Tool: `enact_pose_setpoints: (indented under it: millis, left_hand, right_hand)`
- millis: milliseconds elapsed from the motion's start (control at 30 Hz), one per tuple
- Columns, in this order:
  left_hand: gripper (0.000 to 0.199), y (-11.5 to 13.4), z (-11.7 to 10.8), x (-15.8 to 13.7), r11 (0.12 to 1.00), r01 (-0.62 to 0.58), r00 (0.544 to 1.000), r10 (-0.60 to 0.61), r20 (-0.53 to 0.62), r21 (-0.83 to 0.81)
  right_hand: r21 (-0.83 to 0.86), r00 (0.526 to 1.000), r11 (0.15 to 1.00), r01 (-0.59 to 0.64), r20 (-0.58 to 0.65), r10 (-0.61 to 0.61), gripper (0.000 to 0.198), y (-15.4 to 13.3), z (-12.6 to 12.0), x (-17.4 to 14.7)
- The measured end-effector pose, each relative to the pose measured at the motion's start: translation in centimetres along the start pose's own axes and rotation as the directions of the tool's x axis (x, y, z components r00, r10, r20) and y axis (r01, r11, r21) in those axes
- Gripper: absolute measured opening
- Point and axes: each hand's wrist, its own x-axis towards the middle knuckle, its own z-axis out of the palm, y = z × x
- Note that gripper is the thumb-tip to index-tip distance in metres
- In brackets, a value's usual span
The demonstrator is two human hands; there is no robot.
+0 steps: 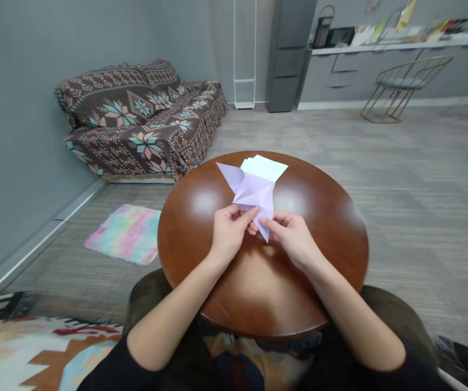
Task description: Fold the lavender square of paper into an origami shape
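Observation:
A creased sheet of light purple paper (254, 190) is held above the round table, partly folded, with pointed corners sticking out to the upper left and toward me. My left hand (231, 225) pinches its near left part between thumb and fingers. On the near right part, my right hand (286, 231) grips the paper with the thumb on top and the fingers beneath. Both hands are close together, the thumbs almost meeting. Behind the purple sheet, several pale green paper sheets (269, 167) lie on the table, partly covered by it.
The round brown wooden table (327, 239) stands between my legs. A sofa with a patterned cover (144, 119) is at the back left, and a fluffy pastel mat (123, 233) lies on the floor. A wire-framed chair (405, 84) stands before the kitchen counter (380, 48).

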Motion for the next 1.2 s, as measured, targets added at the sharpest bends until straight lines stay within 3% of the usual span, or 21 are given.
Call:
enact_pose_setpoints:
  millis: [167, 500, 667, 800, 933, 1200]
  left_hand:
    - [0.033, -0.47, -0.25, 0.25, 0.998, -0.004, 0.999, 0.002, -0.043, -0.06]
    - [0.036, -0.75, -0.22, 0.22, 0.996, 0.021, 1.0, -0.022, -0.013, -0.085]
    - [0.035, -0.54, -0.23, 0.23, 0.997, 0.033, 0.999, -0.033, 0.0, -0.062]
    - [0.03, -0.2, -0.09, 0.03, 0.998, 0.044, 0.998, -0.042, 0.043, -0.049]
    - [0.024, 0.09, 0.08, -0.24, 0.997, 0.061, 0.992, -0.054, 0.116, -0.054]
    - [0.025, -0.07, 0.2, -0.53, 0.995, 0.077, 0.981, -0.065, 0.183, -0.062]
  right_hand:
    - [0.001, 0.998, 0.998, -0.07, 0.002, 0.07, 0.032, 0.24, 0.01, -0.04]
    - [-0.013, 0.999, 0.999, -0.041, 0.021, 0.041, 0.026, 0.32, -0.16, 0.02]
    - [-0.101, 0.999, 0.994, 0.039, -0.001, -0.039, 0.02, 0.1, -0.42, 0.13]
    - [0.029, 0.995, 0.996, 0.081, -0.063, -0.079, 0.02, 0.13, -0.47, 0.22]
    - [0.105, 0.992, 0.986, 0.126, -0.044, -0.122, 0.017, 0.23, -0.36, 0.15]
    - [0.107, 0.992, 0.987, 0.12, -0.054, -0.115, 0.011, -0.04, -0.04, 0.0]
